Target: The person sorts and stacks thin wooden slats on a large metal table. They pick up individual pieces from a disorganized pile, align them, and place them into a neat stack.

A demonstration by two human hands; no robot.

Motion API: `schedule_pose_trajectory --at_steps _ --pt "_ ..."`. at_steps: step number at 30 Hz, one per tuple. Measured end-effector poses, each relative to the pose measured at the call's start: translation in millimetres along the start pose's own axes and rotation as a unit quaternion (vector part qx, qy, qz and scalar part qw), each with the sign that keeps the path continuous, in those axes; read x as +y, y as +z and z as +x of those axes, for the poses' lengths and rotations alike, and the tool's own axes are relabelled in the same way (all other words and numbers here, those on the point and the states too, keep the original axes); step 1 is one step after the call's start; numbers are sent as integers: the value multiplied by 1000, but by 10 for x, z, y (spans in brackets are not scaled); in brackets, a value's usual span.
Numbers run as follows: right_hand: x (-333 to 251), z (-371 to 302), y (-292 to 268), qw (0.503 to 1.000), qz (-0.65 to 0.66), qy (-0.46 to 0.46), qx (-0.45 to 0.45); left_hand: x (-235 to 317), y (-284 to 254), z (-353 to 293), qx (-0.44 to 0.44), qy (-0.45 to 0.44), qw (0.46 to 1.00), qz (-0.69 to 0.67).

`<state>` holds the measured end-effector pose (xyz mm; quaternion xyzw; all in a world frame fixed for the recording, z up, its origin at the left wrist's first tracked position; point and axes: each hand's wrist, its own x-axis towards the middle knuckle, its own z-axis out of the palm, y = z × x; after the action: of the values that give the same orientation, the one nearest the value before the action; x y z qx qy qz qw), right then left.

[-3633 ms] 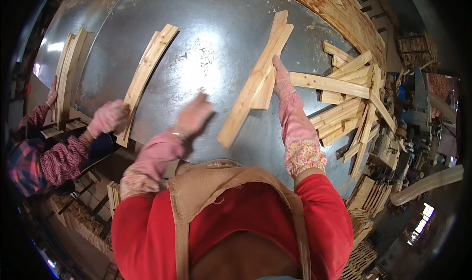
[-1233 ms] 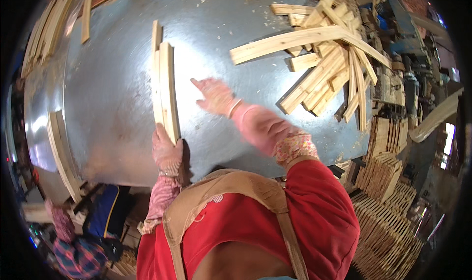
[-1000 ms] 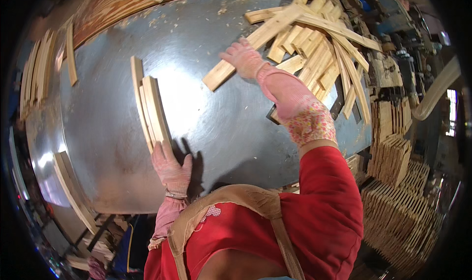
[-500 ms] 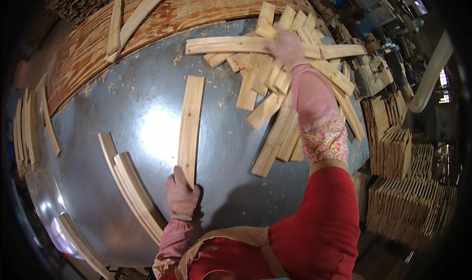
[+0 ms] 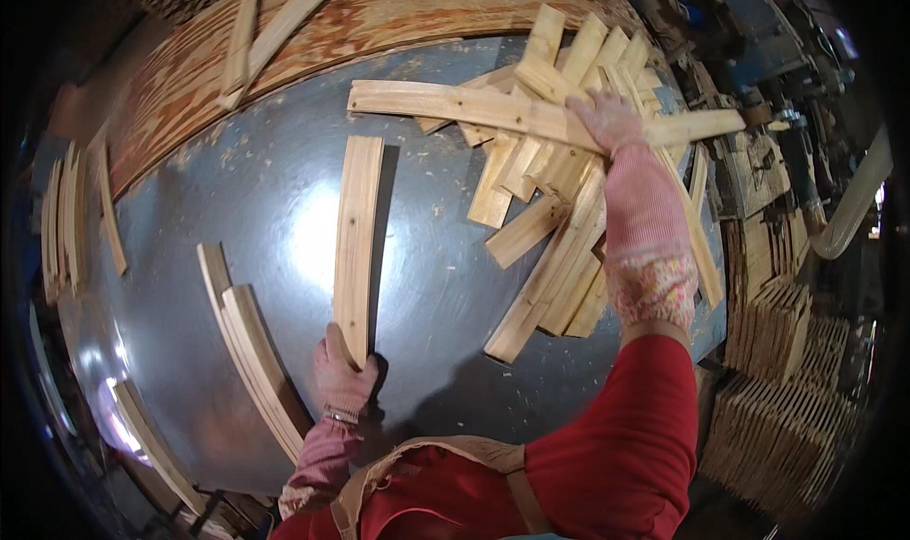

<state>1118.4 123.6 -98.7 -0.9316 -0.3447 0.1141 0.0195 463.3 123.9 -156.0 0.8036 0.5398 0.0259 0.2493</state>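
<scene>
My left hand (image 5: 343,374), in a pinkish knit glove, is closed around the near end of a wooden slat (image 5: 356,237). That slat points away from me over the metal table (image 5: 427,284), its shadow along its right side. Farther off to the right, my gloved right hand (image 5: 611,121) is closed on the right end of a long wooden slat (image 5: 445,104), which lies crosswise over a loose heap of slats (image 5: 493,184). Part of that end is hidden by my fingers. The heaped pieces point in many directions.
Several slats (image 5: 251,365) lie left of my left hand, with more at the table's left edge (image 5: 64,222). A worn plywood board (image 5: 379,14) borders the far side, with slats on it. Machinery (image 5: 758,66) and stacked wood (image 5: 782,426) stand at the right.
My right hand has shifted right and slightly nearer. The long slat under it has tilted, its right end now nearer me. My left hand keeps its slat, nearly unmoved.
</scene>
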Motion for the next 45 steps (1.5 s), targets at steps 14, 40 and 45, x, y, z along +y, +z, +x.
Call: schedule_pose_trajectory --at_steps 14,40,45 --pt "-1310 -4774 1680 951 -11 -308 32 -650 140 -728 -246 -199 645 -696" --pt "-4407 -5268 1714 963 85 -246 -72 -2043 -1699 -2461 115 -264 957 -7" --pt "-3916 -5389 1912 990 96 -105 20 -1809 -1882 -2331 42 -264 960 -83"
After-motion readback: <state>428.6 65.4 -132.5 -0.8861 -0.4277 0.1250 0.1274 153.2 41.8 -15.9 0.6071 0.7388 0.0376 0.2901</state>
